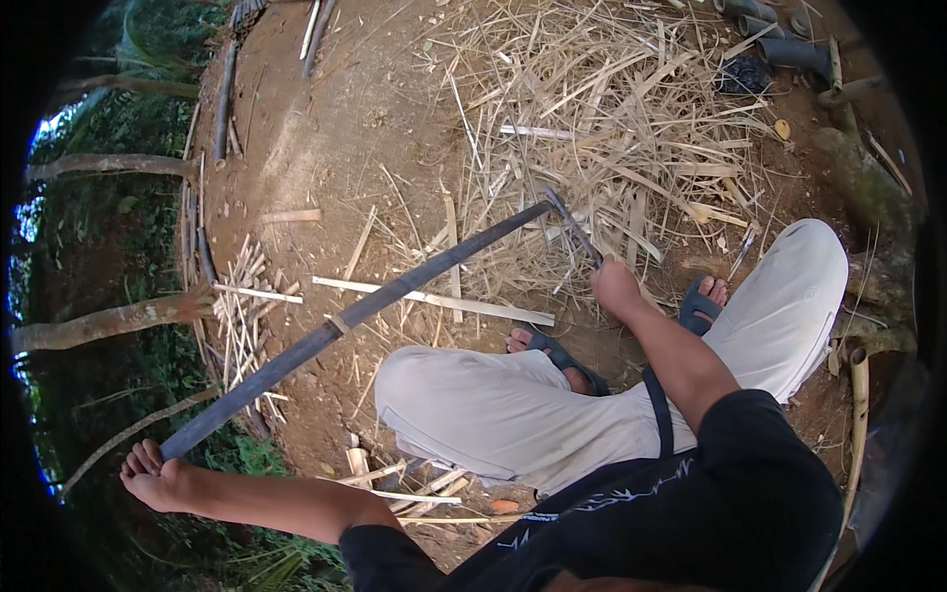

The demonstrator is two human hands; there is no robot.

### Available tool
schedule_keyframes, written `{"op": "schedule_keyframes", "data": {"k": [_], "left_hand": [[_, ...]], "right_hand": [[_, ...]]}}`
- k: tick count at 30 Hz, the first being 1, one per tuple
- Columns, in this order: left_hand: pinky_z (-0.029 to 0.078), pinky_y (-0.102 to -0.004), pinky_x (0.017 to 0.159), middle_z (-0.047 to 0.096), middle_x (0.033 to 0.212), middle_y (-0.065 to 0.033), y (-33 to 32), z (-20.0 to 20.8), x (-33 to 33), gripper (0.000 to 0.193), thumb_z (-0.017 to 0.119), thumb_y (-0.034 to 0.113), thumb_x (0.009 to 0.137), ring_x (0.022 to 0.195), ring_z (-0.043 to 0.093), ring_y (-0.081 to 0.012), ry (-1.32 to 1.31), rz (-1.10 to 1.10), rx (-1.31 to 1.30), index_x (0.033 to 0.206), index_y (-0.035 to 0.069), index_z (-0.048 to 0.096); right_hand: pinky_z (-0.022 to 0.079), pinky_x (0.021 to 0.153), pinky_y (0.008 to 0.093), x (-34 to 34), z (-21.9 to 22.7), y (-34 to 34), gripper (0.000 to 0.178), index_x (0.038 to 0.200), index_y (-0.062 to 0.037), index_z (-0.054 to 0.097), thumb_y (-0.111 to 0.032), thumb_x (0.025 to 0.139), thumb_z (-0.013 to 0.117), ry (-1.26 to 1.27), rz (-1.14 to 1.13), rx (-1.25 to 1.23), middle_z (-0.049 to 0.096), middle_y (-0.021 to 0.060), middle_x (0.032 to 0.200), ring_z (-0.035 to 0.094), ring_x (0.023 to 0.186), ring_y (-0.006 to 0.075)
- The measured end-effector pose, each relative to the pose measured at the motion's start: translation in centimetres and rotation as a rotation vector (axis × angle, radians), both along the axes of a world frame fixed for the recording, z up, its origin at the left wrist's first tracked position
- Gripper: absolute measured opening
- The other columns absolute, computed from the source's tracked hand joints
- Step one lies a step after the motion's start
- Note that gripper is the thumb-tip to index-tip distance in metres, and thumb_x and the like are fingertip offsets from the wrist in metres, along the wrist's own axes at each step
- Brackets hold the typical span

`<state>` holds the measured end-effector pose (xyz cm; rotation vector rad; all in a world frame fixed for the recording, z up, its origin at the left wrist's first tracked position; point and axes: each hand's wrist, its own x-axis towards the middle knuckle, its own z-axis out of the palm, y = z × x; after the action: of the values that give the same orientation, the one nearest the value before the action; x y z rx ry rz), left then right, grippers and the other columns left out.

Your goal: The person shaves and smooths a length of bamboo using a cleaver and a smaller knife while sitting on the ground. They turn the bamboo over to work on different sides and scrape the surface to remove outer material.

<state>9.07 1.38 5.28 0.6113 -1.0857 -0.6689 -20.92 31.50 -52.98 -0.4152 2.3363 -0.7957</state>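
A long dark-grey bamboo strip (395, 290) slants from lower left up toward the middle, with a pale node partway along it. My left hand (153, 477) is closed around its lower end, out at the far left. In my right hand (619, 288), in front of my right knee, is a knife (574, 229) with a narrow dark blade. The blade points up and left, and its tip meets the far end of the strip. The handle is mostly hidden in my fist. Beneath the strip, a pale split slat (444, 301) lies on the ground.
A wide heap of bamboo shavings (612, 118) covers the ground ahead. Short split sticks (247, 316) are piled at left, near tree trunks (109, 324) and greenery. Dark bamboo sections (789, 53) lie at the far right. My sandalled feet (557, 357) rest on bare earth.
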Motion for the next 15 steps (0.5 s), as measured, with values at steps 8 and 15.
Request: {"op": "schedule_keyframes", "data": {"k": [8,15], "left_hand": [[0.018,-0.0289,0.037,0.024,0.058,-0.002,0.9,0.8,-1.9,0.024,0.034,0.012,0.097,0.043,0.019,-0.0134,0.023,0.116,-0.016,0.074,0.009,0.031],[0.018,-0.0287,0.039,0.027,0.057,-0.0025,2.6,1.9,-2.5,0.023,0.032,0.012,0.09,0.043,0.021,-0.0139,0.094,-0.104,-0.074,0.068,0.009,0.03]], "right_hand": [[0.053,0.078,0.0506,2.1,0.0,0.1,0.035,0.104,0.01,0.055,-0.02,0.087,0.059,-0.013,-0.001,-0.036,0.066,0.0301,0.087,0.066,0.085,0.0446],[0.053,0.08,0.0478,-0.1,-0.6,1.0,0.039,0.109,0.0098,0.055,-0.021,0.086,0.059,-0.05,0.004,0.025,0.066,0.0301,0.092,0.066,0.089,0.0428]]}}
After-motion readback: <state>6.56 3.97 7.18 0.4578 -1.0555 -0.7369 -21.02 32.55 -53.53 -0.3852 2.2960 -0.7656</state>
